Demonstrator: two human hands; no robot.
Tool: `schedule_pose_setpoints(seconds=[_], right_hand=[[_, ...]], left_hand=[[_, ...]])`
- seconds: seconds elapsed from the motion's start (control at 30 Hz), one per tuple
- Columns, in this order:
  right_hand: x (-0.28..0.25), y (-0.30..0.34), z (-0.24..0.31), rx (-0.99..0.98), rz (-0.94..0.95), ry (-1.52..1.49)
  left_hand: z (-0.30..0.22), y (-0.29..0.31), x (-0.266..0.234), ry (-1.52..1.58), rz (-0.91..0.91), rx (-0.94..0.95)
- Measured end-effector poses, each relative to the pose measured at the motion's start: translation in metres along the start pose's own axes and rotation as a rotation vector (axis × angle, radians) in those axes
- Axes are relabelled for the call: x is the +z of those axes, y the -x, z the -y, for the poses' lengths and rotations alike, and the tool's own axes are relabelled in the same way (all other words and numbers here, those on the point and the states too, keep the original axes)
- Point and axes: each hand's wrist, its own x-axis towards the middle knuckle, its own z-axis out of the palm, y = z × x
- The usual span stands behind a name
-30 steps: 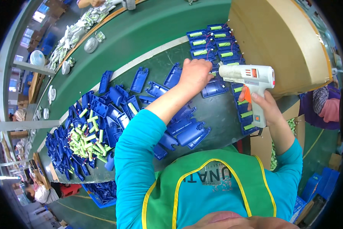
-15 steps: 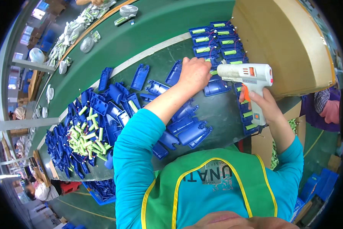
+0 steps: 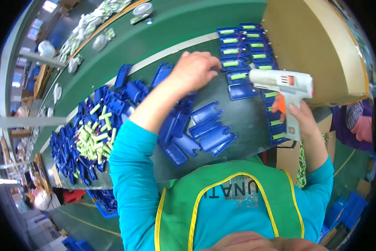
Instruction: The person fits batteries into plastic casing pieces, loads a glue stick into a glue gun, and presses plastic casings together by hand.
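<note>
My right hand (image 3: 304,119) grips a white hot glue gun (image 3: 294,81) by its handle, fingers near the orange trigger. Its nozzle points left, beside two columns of blue plastic shells (image 3: 241,92), most holding a light-green cylindrical battery (image 3: 238,77). The nearest shell of the left column has no battery in it. Over the table, left of these columns, is my left hand (image 3: 194,69); its fingers are bent, the thumb stands apart, and nothing shows between them. Loose blue shells (image 3: 204,113) lie below and left of that hand, partly hidden by my forearm.
A heap of green batteries (image 3: 94,142) lies among piled blue shells (image 3: 66,152) at the left. A tall cardboard box (image 3: 309,46) borders the right side. Beyond the table runs a green conveyor (image 3: 184,25) with white fan parts (image 3: 141,10). A blue crate (image 3: 102,205) stands below.
My left hand has moved left, away from the shell columns and the glue gun's nozzle. A battery now shows in the shell beside the nozzle. The glue gun has shifted slightly right.
</note>
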Motion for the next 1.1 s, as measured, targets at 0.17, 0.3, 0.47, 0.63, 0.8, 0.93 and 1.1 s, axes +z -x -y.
schedule_pose_setpoints(seconds=[0.17,0.3,0.47,0.63,0.8,0.93,1.1], right_hand=[[0.008,0.013,0.013,-0.085,-0.024,0.005],[0.018,0.021,0.009,-0.001,0.029,0.038],[0.034,0.03,0.005,0.079,-0.006,0.064],[0.036,0.032,-0.003,0.09,-0.019,0.081],[0.039,0.03,-0.007,0.111,-0.066,0.108],[0.033,0.028,-0.013,0.113,-0.06,0.104],[0.029,0.03,-0.012,0.131,-0.094,0.099]], left_hand=[[0.041,0.083,-0.065,-0.056,0.195,-0.116],[0.042,0.149,-0.054,-0.283,0.278,-0.143],[0.037,0.162,-0.039,-0.473,0.172,-0.102],[0.046,0.157,-0.055,-0.315,0.061,-0.162],[0.032,0.142,-0.062,0.368,-0.049,-0.488],[0.001,0.115,-0.034,0.6,-0.127,-0.389],[-0.049,0.06,0.001,0.549,-0.014,-0.24]])
